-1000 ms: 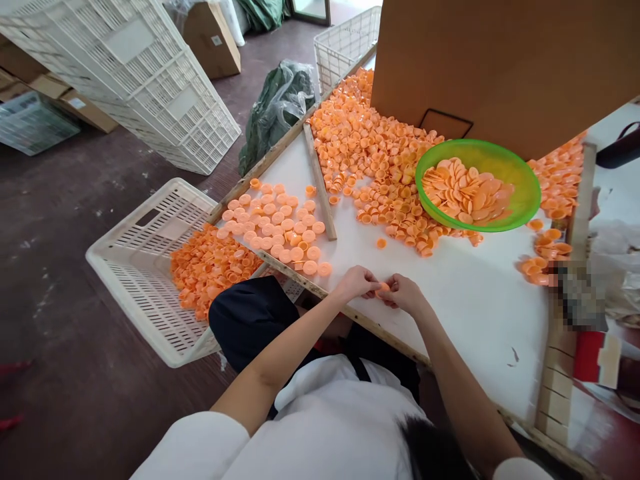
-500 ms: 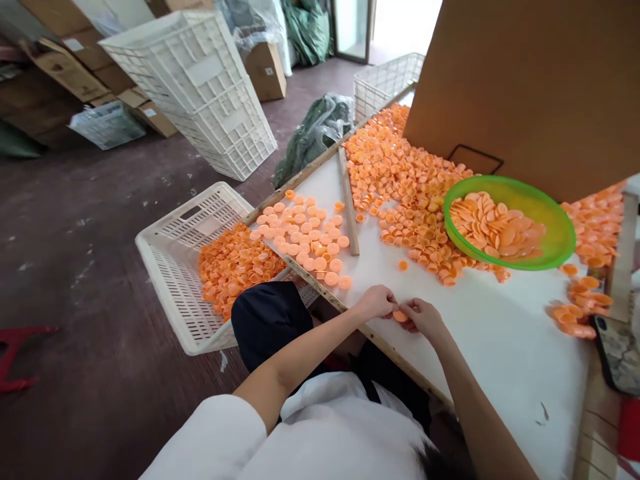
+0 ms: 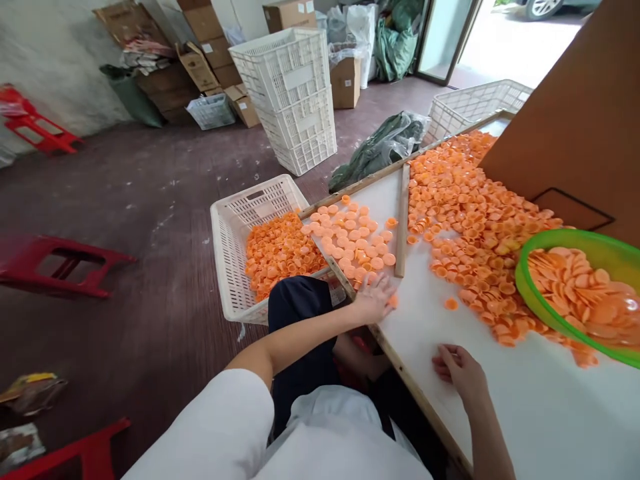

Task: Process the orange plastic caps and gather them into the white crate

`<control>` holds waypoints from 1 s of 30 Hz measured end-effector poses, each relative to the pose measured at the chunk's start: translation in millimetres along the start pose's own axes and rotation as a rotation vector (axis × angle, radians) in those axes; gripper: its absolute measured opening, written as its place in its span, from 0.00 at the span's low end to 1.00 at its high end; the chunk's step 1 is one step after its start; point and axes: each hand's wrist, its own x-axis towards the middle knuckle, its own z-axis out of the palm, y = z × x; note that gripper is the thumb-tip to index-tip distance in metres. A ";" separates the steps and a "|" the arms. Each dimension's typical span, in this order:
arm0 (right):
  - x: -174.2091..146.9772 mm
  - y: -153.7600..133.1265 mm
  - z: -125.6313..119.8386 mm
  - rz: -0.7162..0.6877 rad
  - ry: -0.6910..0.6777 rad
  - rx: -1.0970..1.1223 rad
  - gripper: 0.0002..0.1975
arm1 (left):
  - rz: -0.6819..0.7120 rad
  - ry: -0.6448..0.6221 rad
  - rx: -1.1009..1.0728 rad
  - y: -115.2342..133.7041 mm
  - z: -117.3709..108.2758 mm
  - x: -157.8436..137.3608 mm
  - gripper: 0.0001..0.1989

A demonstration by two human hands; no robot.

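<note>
Two bare hands are seen at a white worktop (image 3: pixel 420 320), edged in wood. The left hand (image 3: pixel 373 300) is laid palm down near the front edge, fingers spread, with an orange piece (image 3: pixel 393 301) at its fingertips; whether it is gripped cannot be told. Just beyond, flat orange discs (image 3: pixel 345 235) are scattered, bounded on the right by a wooden strip (image 3: pixel 403 227). The right hand (image 3: pixel 460 373) is held loosely half-open over the worktop, nearest a lone orange cap (image 3: pixel 451 304). Farther back, orange caps (image 3: pixel 475 220) are heaped beside a green bowl (image 3: pixel 545 310) filled with discs. At left, a white crate (image 3: pixel 225 267) is partly filled with orange pieces.
</note>
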 end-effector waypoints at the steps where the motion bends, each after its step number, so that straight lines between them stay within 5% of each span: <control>1: 0.7 0.7 -0.8 0.011 0.006 0.012 0.24 | -0.023 0.018 0.039 -13.0 -3.0 5.8 0.22; 13: 3.6 -6.1 -6.8 0.116 -0.022 0.041 0.26 | -0.286 0.130 0.176 -149.3 -50.7 57.5 0.18; 18: 0.5 -11.4 -6.7 0.129 -0.027 0.044 0.26 | -0.402 0.053 0.174 -207.0 -72.1 19.7 0.17; 23: 3.1 -15.6 -6.7 0.171 -0.038 0.044 0.25 | -0.663 -0.011 0.239 -257.3 -97.8 -41.3 0.21; 26: 6.0 -15.4 -8.0 0.188 -0.052 0.036 0.25 | -0.725 0.129 0.231 -247.6 -108.8 -35.9 0.26; 30: 8.0 -14.8 -8.5 0.183 -0.074 0.043 0.24 | -0.380 0.228 0.084 -175.3 -97.8 34.5 0.42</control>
